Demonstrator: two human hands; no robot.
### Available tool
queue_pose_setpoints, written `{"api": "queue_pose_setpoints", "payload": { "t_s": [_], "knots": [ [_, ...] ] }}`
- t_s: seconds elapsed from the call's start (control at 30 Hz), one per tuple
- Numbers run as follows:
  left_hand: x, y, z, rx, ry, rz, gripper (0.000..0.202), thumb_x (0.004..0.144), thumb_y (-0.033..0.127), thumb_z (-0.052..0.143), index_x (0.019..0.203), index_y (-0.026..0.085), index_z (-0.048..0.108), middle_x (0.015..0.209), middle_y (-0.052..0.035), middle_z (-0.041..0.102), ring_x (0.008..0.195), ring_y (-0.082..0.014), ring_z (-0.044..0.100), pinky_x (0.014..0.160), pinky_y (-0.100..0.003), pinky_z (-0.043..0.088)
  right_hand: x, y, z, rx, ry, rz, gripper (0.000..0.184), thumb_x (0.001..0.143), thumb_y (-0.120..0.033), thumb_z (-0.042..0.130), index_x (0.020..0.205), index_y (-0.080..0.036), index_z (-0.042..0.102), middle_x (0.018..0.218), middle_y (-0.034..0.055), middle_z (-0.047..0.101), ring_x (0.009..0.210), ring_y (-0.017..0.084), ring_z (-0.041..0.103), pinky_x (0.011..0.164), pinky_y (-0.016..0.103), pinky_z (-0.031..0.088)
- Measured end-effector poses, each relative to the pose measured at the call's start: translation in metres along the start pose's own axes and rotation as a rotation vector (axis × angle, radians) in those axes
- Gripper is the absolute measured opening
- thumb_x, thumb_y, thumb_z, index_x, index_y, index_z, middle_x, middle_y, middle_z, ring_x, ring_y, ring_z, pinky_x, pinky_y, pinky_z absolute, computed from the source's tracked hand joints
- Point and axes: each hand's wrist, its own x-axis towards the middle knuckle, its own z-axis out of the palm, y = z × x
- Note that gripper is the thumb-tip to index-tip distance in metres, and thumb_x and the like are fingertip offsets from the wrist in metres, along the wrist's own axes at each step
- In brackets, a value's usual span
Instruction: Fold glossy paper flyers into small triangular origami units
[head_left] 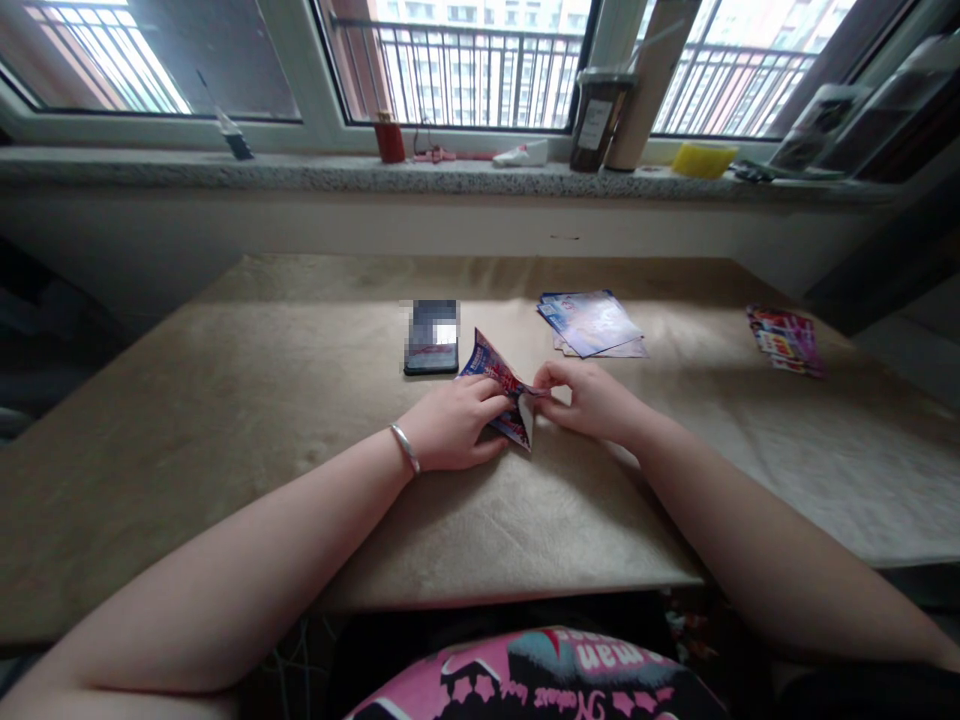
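Head view. Work surface: a table (pixel 187 420) under a smooth beige cover, light falling across its far part. Beyond it ran a speckled stone windowsill (pixel 300 175) below framed windows; a dark railing (pixel 480 85) and pale apartment blocks (pixel 491 14) showed outside. On the sill stood a red container (pixel 390 140), a lidded dark cup (pixel 587 156) and a yellow object (pixel 703 160).

The folded paper (pixel 481 352), blue and red with a white inner face, was on the table near its middle, between the hands. Left hand (pixel 450 422), wearing a silver bangle (pixel 406 449), lay with fingers spread over the paper; could not tell whether its thumb gripped. Right hand (pixel 592 398) pinched the paper's right end between thumb and forefinger. A dark phone (pixel 431 345) lay just beyond, its screen pixelated; patterned sheets (pixel 592 322) lay farther right, and red-purple cards (pixel 786 340) near the table's right side.

Writing: the cup bore a white label (pixel 598 116), too small to read. Print on the cards was illegible. The pink-and-black shirt (pixel 555 680) carried letters resembling "man"; its script line was unclear.
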Motion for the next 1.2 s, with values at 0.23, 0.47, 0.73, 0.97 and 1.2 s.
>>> {"api": "queue_pose_setpoints", "payload": {
  "t_s": [0.23,0.47,0.73,0.97,1.2],
  "knots": [
    [-0.001,-0.005,0.011,-0.050,0.145,-0.010,0.028,0.080,0.022,0.053,0.107,0.014,0.052,0.110,-0.0107,0.053,0.100,-0.0223,0.054,0.087,-0.036,0.051,0.001,0.004,0.005,0.028,0.049,0.037,0.004,0.073,-0.016,0.057,0.075,-0.019,0.056,0.077,0.0023,0.063,0.070,0.014,0.061,0.065,0.026,0.049],
    [0.001,-0.012,0.027,-0.064,0.497,-0.067,0.069,0.068,0.021,0.067,0.129,0.018,0.037,0.132,-0.0144,0.033,0.123,-0.0308,0.037,0.103,-0.048,0.041,0.000,0.004,0.002,-0.039,0.053,0.061,0.003,0.073,-0.018,0.060,0.072,-0.019,0.058,0.074,0.0022,0.066,0.068,0.015,0.062,0.064,0.027,0.050],
    [0.003,-0.011,0.024,-0.050,0.476,0.007,0.080,0.070,0.017,0.061,0.140,0.014,0.022,0.138,-0.0162,0.036,0.136,-0.0340,0.024,0.113,-0.051,0.025,-0.001,0.007,0.004,0.077,0.101,0.014,0.004,0.073,-0.015,0.059,0.075,-0.019,0.058,0.073,0.0004,0.064,0.066,0.013,0.061,0.065,0.028,0.053],
    [0.003,-0.010,0.024,-0.038,0.514,0.017,0.078,0.071,0.016,0.055,0.141,0.015,0.019,0.132,-0.0174,0.041,0.130,-0.0329,0.035,0.110,-0.054,0.026,-0.001,0.003,0.005,0.114,0.154,-0.045,0.005,0.077,-0.015,0.056,0.078,-0.019,0.057,0.075,0.0002,0.062,0.066,0.011,0.061,0.065,0.027,0.054],
    [0.003,-0.005,0.019,-0.065,0.493,0.000,0.076,0.075,0.017,0.053,0.142,0.018,0.019,0.125,-0.0139,0.045,0.120,-0.0287,0.044,0.110,-0.054,0.025,-0.002,-0.003,0.005,0.081,0.216,-0.103,0.008,0.079,-0.016,0.056,0.085,-0.019,0.059,0.076,0.0001,0.063,0.063,0.010,0.060,0.060,0.024,0.053]
  ]
}}
